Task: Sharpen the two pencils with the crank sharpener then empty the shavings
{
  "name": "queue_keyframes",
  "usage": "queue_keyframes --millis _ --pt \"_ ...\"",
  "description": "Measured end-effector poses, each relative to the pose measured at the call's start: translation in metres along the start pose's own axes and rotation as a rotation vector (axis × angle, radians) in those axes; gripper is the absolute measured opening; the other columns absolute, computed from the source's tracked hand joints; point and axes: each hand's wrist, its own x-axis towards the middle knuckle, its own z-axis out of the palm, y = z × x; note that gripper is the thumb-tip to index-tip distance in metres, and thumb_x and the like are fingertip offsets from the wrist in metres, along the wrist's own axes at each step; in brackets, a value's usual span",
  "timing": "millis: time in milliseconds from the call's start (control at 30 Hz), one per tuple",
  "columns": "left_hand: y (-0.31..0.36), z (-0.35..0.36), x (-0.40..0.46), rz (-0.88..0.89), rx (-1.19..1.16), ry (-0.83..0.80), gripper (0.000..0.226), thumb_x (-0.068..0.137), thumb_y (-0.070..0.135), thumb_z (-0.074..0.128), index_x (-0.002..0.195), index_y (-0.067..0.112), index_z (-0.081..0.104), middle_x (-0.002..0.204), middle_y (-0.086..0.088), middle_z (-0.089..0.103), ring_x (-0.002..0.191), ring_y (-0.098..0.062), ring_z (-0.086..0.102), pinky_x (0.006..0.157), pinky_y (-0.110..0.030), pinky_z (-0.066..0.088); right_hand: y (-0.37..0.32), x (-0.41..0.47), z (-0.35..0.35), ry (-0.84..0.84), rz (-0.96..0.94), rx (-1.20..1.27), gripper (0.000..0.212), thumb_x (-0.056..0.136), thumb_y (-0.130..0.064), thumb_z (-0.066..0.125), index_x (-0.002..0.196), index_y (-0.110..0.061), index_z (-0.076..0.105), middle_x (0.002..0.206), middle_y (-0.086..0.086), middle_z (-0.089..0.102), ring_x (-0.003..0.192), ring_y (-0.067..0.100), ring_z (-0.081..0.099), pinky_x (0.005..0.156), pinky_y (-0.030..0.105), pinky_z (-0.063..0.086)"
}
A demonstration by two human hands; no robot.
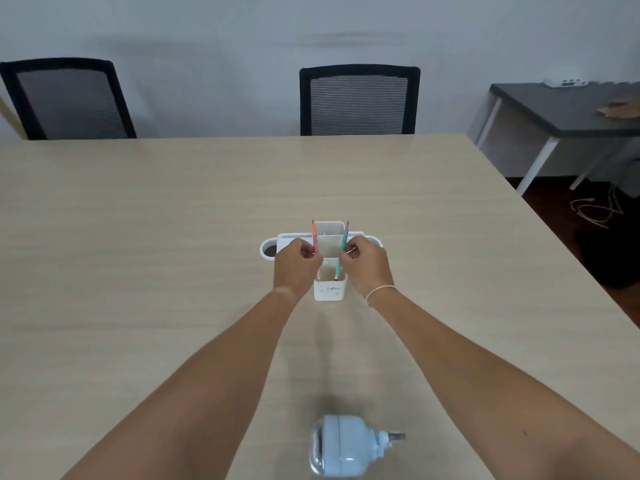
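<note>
1. Hands meet over a white desk organiser (329,289) that stands near the middle of the pale wooden desk (138,237), both arms stretched forward.
2. The left hand (296,265) has its grip pinched shut on a pink pencil (314,239); the pencil stands nearly upright, point up, with its lower end inside the organiser's front compartment.
3. The right hand (367,263) has its grip closed the same way on a teal pencil (344,241), which leans slightly right, point up, its lower end in the same front compartment.
4. The two pencils stand apart, one at each side of the compartment.
5. A thin pale band (379,292) circles the right wrist.
6. The light blue crank sharpener (343,446) lies on the desk close to the near edge, between the forearms and well apart from the organiser, its crank stub pointing right; neither hand touches it.
7. Two black mesh chairs (359,100) stand at the far side of the desk, and a dark side table (561,109) stands at the far right.
</note>
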Motion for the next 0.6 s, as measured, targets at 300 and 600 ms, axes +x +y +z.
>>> queue_keyframes --millis 300,600 --pt "-0.017 0.005 0.005 -0.068 0.031 -0.028 0.006 0.079 0.003 0.058 0.081 0.009 0.055 0.064 0.01 0.054 0.061 -0.003 0.049 0.057 -0.014 0.04 0.02 0.007 0.015 0.003 0.042 0.008 0.009 0.08 -0.005 0.051 0.079 0.001 0.058 0.073 0.009 0.056 0.068 0.025 0.049 0.063 0.028 0.039" --pt "-0.018 0.01 0.001 -0.116 -0.008 -0.042 0.007 0.081 0.008 0.062 0.084 0.01 0.056 0.078 0.0 0.058 0.068 -0.015 0.052 0.059 -0.017 0.041 0.027 0.0 0.012 0.004 0.023 -0.004 0.011 0.08 -0.004 0.049 0.07 -0.008 0.054 0.055 -0.002 0.044 0.063 0.024 0.045 0.06 0.028 0.037"
